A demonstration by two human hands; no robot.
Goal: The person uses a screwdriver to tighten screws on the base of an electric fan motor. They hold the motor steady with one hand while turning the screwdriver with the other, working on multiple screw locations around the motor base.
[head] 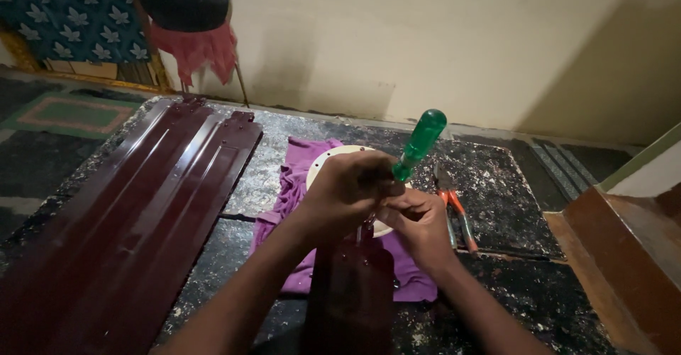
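Two dark red blades (135,206) lie along the floor's left edge. Mid-floor, on a purple cloth (298,185), the left hand (344,192) closes around a green-handled screwdriver (418,144); the right hand (418,220) pinches its shaft over a third blade (351,291). Rigid, probably light; the handle offers the best hold. Pliers (454,213) lie rightward.

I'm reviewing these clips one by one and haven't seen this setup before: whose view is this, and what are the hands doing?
There is no machine: a camera worn on a person's head looks down at their own two bare hands. The left hand grips a green-handled screwdriver, held tilted. The right hand pinches near its tip, above the end of a dark maroon fan blade. Under them lie a round cream part and a purple cloth on a speckled dark floor. More maroon blades lie left; orange-handled pliers lie right.
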